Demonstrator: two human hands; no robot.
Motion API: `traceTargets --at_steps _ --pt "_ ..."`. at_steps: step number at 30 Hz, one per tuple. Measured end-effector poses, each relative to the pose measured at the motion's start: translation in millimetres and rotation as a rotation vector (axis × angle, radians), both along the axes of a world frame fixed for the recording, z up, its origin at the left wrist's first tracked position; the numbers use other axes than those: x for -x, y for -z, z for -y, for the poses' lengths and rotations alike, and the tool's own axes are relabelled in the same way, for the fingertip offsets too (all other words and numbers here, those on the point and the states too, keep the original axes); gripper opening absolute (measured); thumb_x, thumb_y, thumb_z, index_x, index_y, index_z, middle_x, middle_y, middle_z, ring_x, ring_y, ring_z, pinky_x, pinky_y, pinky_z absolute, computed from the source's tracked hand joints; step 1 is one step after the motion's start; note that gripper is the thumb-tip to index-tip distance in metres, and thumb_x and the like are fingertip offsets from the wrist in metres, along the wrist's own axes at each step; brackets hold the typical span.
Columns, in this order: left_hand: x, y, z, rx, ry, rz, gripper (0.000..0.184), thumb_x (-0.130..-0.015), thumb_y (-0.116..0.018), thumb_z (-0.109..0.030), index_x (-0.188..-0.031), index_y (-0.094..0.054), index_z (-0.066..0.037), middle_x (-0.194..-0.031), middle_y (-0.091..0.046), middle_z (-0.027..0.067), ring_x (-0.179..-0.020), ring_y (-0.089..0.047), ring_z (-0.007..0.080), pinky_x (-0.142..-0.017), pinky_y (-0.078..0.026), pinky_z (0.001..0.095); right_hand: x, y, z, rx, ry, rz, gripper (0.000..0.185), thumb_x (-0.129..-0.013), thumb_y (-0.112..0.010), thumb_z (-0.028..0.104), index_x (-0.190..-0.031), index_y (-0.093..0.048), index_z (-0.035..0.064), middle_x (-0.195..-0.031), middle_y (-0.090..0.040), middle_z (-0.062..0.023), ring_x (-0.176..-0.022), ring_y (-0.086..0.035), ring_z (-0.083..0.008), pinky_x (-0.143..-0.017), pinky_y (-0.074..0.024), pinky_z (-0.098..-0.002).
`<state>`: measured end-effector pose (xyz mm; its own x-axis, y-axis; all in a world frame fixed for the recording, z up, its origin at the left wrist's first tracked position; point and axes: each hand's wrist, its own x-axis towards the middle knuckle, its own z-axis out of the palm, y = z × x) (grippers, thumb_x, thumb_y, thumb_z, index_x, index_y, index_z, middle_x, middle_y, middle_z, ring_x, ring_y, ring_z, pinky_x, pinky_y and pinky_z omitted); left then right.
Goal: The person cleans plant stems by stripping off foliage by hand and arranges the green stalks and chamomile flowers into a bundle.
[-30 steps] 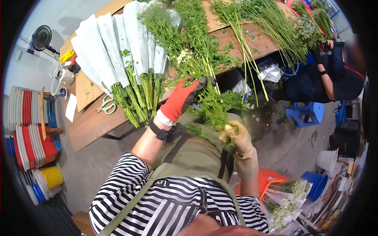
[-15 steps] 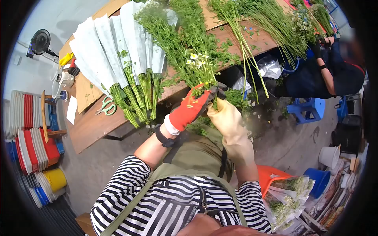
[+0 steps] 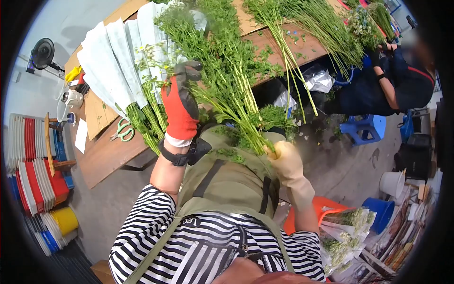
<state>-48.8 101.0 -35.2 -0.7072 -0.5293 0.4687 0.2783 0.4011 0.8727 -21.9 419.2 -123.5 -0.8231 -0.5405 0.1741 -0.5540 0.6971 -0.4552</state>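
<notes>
My left hand (image 3: pixel 180 102), in a red glove with a dark palm, is raised over the table's near edge. Small white daisies (image 3: pixel 152 57) lean out beside its fingers, which are closed on their stems; the grip is partly hidden. Lower and to the right, my right hand (image 3: pixel 285 160), in a cream rubber glove, pinches the cut ends of leafy green stems (image 3: pixel 236 130). Those stems run up towards the pile of greenery (image 3: pixel 222 52) on the table. White-wrapped bunches (image 3: pixel 111 64) with bare stem ends lie just left of my left hand.
Green-handled scissors (image 3: pixel 124 130) lie on the brown table (image 3: pixel 101 161). Longer stems (image 3: pixel 295 71) overhang its edge. A co-worker (image 3: pixel 373 90) in dark clothes sits at the right by a blue stool (image 3: pixel 364 128). An orange-red container (image 3: pixel 307 210) with wrapped flowers stands near my right elbow.
My hands have moved apart. The left has gone left and up with the daisies; the right has come down and slightly right, now gripping the leafy stems by their ends.
</notes>
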Motion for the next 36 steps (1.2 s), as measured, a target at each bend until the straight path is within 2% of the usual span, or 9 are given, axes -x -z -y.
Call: traceTargets --at_steps 4,9,12,15,18,21,27,32,36 --pt "5 17 -5 -0.341 -0.025 -0.091 0.036 -0.105 -0.049 -0.027 -0.092 -0.067 0.002 -0.104 -0.072 0.0112 -0.094 -0.064 0.0215 -0.089 -0.046 0.035 1 16 -15 -0.007 0.015 -0.037 0.024 -0.078 -0.079 0.02 -0.077 -0.058 0.0071 -0.076 -0.059 -0.0112 -0.074 -0.058 -0.034 -0.071 -0.0478 -0.0436" --pt "2 31 5 0.124 -0.137 -0.054 0.02 -0.087 -0.057 0.005 -0.106 -0.064 0.0 -0.105 -0.072 0.013 -0.093 -0.069 0.0252 -0.084 -0.054 0.034 10 18 -25 -0.022 0.019 -0.081 0.02 -0.078 -0.077 0.015 -0.078 -0.059 0.0072 -0.076 -0.059 -0.0113 -0.074 -0.059 -0.0337 -0.072 -0.0479 -0.0436" --pt "10 35 46 -0.569 0.083 -0.281 0.02 -0.099 -0.048 -0.004 -0.112 -0.062 0.0 -0.121 -0.066 0.0172 -0.117 -0.063 0.0229 -0.094 -0.053 0.0354 12 52 -59 -0.177 0.085 0.003 0.017 -0.08 -0.076 0.014 -0.081 -0.061 0.0067 -0.079 -0.062 -0.0121 -0.076 -0.06 -0.0348 -0.073 -0.0487 -0.0442" --pt "-3 -5 65 0.175 0.034 0.033 0.02 -0.104 -0.042 -0.003 -0.115 -0.056 0.004 -0.125 -0.062 0.0223 -0.122 -0.06 0.0292 -0.1 -0.055 0.043 4 79 -94 -0.06 0.24 0.165 0.012 -0.083 -0.073 0.014 -0.089 -0.065 0.0072 -0.087 -0.065 -0.0131 -0.084 -0.062 -0.036 -0.078 -0.0506 -0.0438" --pt "14 14 37 -0.28 0.203 -0.184 0.016 -0.104 -0.045 -0.009 -0.107 -0.057 0.001 -0.117 -0.066 0.0168 -0.109 -0.064 0.027 -0.098 -0.051 0.0418 6 44 -74 -0.036 0.211 0.289 0.027 -0.087 -0.073 0.021 -0.111 -0.067 0.0098 -0.103 -0.07 -0.0117 -0.097 -0.067 -0.0288 -0.087 -0.0524 -0.0378" --pt "13 35 15 -0.104 0.191 -0.035 0.028 -0.109 -0.038 -0.025 -0.1 -0.053 -0.003 -0.118 -0.063 0.0171 -0.116 -0.062 0.0336 -0.11 -0.044 0.0531 12 -6 -26 0.232 0.121 0.608 0.044 -0.091 -0.071 0.031 -0.127 -0.063 0.0074 -0.114 -0.071 -0.0112 -0.105 -0.068 -0.0213 -0.093 -0.0517 -0.0318" --pt "-14 20 -21 0.306 0.329 0.015 0.021 -0.102 -0.047 -0.016 -0.111 -0.055 0.001 -0.111 -0.065 0.0156 -0.102 -0.064 0.0299 -0.096 -0.048 0.0401 36 -49 54 0.681 -0.151 1.157 0.067 -0.101 -0.054 0.052 -0.131 -0.055 -0.0083 -0.105 -0.072 -0.0182 -0.097 -0.071 -0.0247 -0.087 -0.0551 -0.0338" --pt "-19 8 -37 -0.342 0.566 0.043 0.022 -0.102 -0.05 -0.017 -0.116 -0.058 -0.001 -0.108 -0.066 0.0113 -0.092 -0.063 0.0255 -0.082 -0.051 0.0387 54 -61 76 0.775 -0.445 1.485 0.058 -0.106 -0.045 0.045 -0.127 -0.053 -0.0083 -0.101 -0.071 -0.0219 -0.088 -0.072 -0.0271 -0.078 -0.0576 -0.0341" --pt "-20 -6 -47 -0.786 0.617 -0.033 0.039 -0.11 -0.037 -0.036 -0.097 -0.056 -0.004 -0.105 -0.061 0.0108 -0.084 -0.058 0.0214 -0.076 -0.049 0.0369 49 -38 88 1.16 0.184 1.198 0.049 -0.103 -0.051 0.049 -0.102 -0.06 0.0007 -0.075 -0.066 -0.0114 -0.073 -0.066 -0.0215 -0.074 -0.0557 -0.0333"
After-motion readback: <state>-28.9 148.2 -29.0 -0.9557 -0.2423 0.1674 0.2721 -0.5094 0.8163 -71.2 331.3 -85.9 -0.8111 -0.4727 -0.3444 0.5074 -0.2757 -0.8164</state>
